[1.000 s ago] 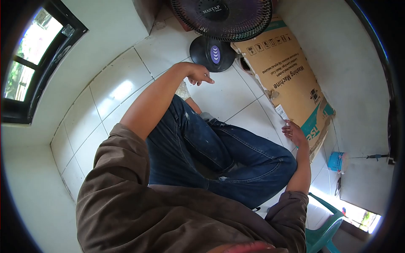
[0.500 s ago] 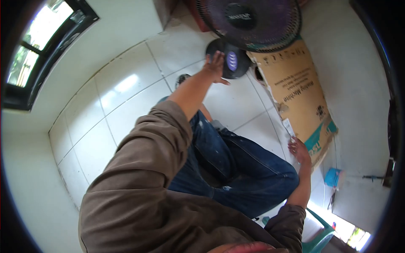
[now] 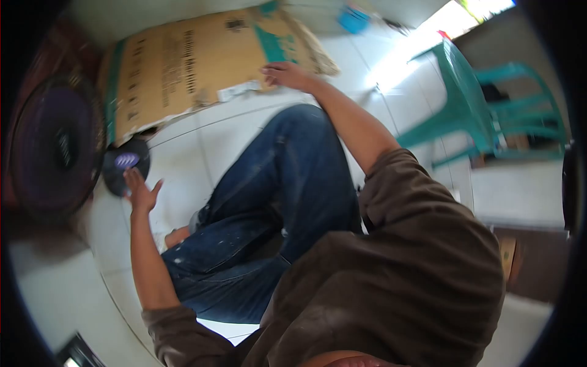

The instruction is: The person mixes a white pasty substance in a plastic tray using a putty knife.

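At the left, my left hand point(image 3: 142, 194) lies on the round black base point(image 3: 129, 147) of a standing fan, fingers stretched out and thumb apart. The fan's dark caged head point(image 3: 58, 150) leans beside it. My right hand point(image 3: 288, 76) is at the near edge of a flattened cardboard sheet point(image 3: 168, 73) printed "Washing Machine". Its fingers reach loosely over the sheet, with nothing visible in them. A torn white patch point(image 3: 238, 90) shows on the cardboard edge just left of these fingers.
My bent legs in blue jeans point(image 3: 263, 177) rest on the white tiled floor point(image 3: 195, 144). A green plastic chair point(image 3: 465, 104) stands at the right. A small blue object point(image 3: 353, 19) lies near the wall at the back, with bright light coming through an opening beyond it.
My view has swung to the right, bringing the green chair into sight and shifting the fan to the left. My left hand stays at the fan base and my right hand by the cardboard edge.
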Motion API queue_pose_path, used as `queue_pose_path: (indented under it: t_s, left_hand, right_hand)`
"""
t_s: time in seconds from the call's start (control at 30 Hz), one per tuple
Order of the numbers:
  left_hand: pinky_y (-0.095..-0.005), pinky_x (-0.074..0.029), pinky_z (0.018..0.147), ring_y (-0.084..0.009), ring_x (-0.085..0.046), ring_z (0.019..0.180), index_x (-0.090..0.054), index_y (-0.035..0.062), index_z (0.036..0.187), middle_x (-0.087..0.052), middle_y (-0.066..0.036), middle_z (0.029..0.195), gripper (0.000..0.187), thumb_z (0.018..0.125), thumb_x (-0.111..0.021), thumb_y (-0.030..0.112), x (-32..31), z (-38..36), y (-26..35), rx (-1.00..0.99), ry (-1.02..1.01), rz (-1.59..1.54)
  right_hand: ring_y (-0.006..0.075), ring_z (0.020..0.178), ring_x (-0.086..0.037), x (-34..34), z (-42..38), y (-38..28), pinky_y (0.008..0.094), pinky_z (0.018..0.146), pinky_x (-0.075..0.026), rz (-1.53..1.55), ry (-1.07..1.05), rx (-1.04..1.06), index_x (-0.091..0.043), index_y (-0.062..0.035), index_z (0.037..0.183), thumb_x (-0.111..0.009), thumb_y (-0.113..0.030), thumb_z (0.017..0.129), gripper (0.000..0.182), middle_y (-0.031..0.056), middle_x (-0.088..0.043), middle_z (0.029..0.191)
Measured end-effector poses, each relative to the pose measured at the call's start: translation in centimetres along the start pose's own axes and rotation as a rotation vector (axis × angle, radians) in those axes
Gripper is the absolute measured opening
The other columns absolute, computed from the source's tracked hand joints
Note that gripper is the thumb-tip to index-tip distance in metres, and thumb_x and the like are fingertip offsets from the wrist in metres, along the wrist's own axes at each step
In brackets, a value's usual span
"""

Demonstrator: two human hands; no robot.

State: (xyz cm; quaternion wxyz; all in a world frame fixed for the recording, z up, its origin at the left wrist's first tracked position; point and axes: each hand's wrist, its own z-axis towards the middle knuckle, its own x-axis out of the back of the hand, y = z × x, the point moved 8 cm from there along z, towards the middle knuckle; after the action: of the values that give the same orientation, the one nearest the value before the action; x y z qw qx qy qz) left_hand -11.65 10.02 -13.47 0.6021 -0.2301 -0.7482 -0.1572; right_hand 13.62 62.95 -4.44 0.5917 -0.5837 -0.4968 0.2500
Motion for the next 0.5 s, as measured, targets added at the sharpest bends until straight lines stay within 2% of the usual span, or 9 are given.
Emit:
queue_pose_path:
  t_s: [0.07, 0.13, 0.17, 0.23, 0.33, 0.37, 0.4, 0.43, 0.5]
  left_hand:
    - [-0.0683, -0.022, 0.121, -0.0348, -0.006, 0.164, -0.032, 0.0114, 0.166, -0.011, -0.017, 0.177, 0.094, 0.095, -0.067, 0.061, -1.3, 1.2, -0.4, -0.165, 0.129, 0.022]
    - [-0.0540, -0.032, 0.122, -0.0359, -0.028, 0.159, -0.073, 0.0070, 0.124, -0.036, -0.017, 0.169, 0.038, 0.100, -0.070, 0.036, 1.5, 0.2, 1.8, -0.292, 0.160, -0.096]
    - [-0.0513, -0.036, 0.120, -0.0364, -0.037, 0.154, -0.075, 0.0034, 0.106, -0.048, -0.018, 0.161, 0.026, 0.101, -0.068, 0.028, 3.3, -1.2, 3.3, -0.367, 0.144, -0.223]
    - [-0.0434, -0.044, 0.113, -0.0367, -0.059, 0.135, -0.074, -0.0018, 0.091, -0.068, -0.019, 0.136, 0.029, 0.103, -0.066, 0.023, 4.1, -2.1, 4.6, -0.443, 0.088, -0.403]
    - [-0.0403, -0.049, 0.105, -0.0335, -0.067, 0.120, -0.075, -0.0024, 0.091, -0.073, -0.018, 0.125, 0.027, 0.104, -0.065, 0.019, 4.5, -2.8, 6.9, -0.493, -0.009, -0.524]
    - [-0.0390, -0.050, 0.103, -0.0327, -0.069, 0.116, -0.075, -0.0026, 0.090, -0.074, -0.018, 0.122, 0.027, 0.104, -0.064, 0.018, 4.4, -2.8, 7.0, -0.514, 0.011, -0.522]
    - [-0.0417, -0.048, 0.109, -0.0354, -0.063, 0.128, -0.075, -0.0008, 0.110, -0.069, -0.020, 0.134, 0.027, 0.105, -0.064, 0.024, 3.0, -1.5, 5.9, -0.510, -0.028, -0.474]
    - [-0.0417, -0.048, 0.109, -0.0354, -0.063, 0.128, -0.075, -0.0008, 0.110, -0.069, -0.020, 0.134, 0.027, 0.105, -0.064, 0.024, 2.4, -1.1, 5.9, -0.530, -0.045, -0.463]
    - [-0.0439, -0.042, 0.116, -0.0375, -0.051, 0.142, -0.064, 0.0039, 0.138, -0.056, -0.021, 0.152, 0.044, 0.106, -0.063, 0.034, 2.7, -0.3, 6.1, -0.529, 0.170, -0.092]
  right_hand:
    - [0.0155, 0.090, -0.071, 1.8, -5.9, 2.0, 0.0326, 0.084, -0.057, 0.093, 0.150, -0.019, -0.069, 0.0011, 0.127, -0.063, -0.028, 0.106, 0.036, 0.0085, -0.075, 0.097]
    - [0.0184, 0.088, -0.069, 4.0, -14.7, 6.7, 0.0330, 0.081, -0.054, -0.061, 0.355, 0.060, -0.073, 0.0016, 0.115, -0.060, -0.038, 0.106, 0.043, 0.0114, -0.075, 0.094]
    - [0.0193, 0.085, -0.068, 3.5, -21.5, 7.1, 0.0344, 0.078, -0.052, 0.020, 0.506, -0.107, -0.074, 0.0006, 0.104, -0.057, -0.042, 0.105, 0.046, 0.0115, -0.073, 0.089]
    - [0.0175, 0.078, -0.066, 2.1, -33.1, 10.9, 0.0359, 0.073, -0.050, -0.073, 0.424, -0.355, -0.071, 0.0008, 0.095, -0.056, -0.041, 0.106, 0.046, 0.0092, -0.070, 0.079]
    - [0.0204, 0.075, -0.067, -1.7, -51.7, 15.2, 0.0362, 0.074, -0.053, -0.092, 0.291, -0.499, -0.073, 0.0008, 0.100, -0.057, -0.039, 0.107, 0.043, 0.0094, -0.071, 0.079]
    - [0.0181, 0.076, -0.067, -2.5, -57.7, 14.5, 0.0335, 0.075, -0.052, -0.014, 0.217, -0.804, -0.074, 0.0003, 0.105, -0.058, -0.039, 0.106, 0.042, 0.0077, -0.072, 0.081]
    - [0.0146, 0.074, -0.065, -3.1, -63.5, 17.4, 0.0306, 0.071, -0.053, -0.030, 0.320, -0.643, -0.074, -0.0007, 0.108, -0.059, -0.039, 0.107, 0.041, 0.0069, -0.071, 0.082]
    - [0.0133, 0.074, -0.065, -3.5, -69.1, 19.3, 0.0296, 0.069, -0.053, 0.012, 0.379, -0.777, -0.074, -0.0005, 0.109, -0.059, -0.035, 0.107, 0.038, 0.0071, -0.071, 0.084]
    - [0.0131, 0.074, -0.066, -3.8, -78.6, 23.2, 0.0297, 0.067, -0.055, 0.176, 0.566, -0.858, -0.073, 0.0015, 0.109, -0.058, -0.022, 0.108, 0.028, 0.0086, -0.073, 0.089]
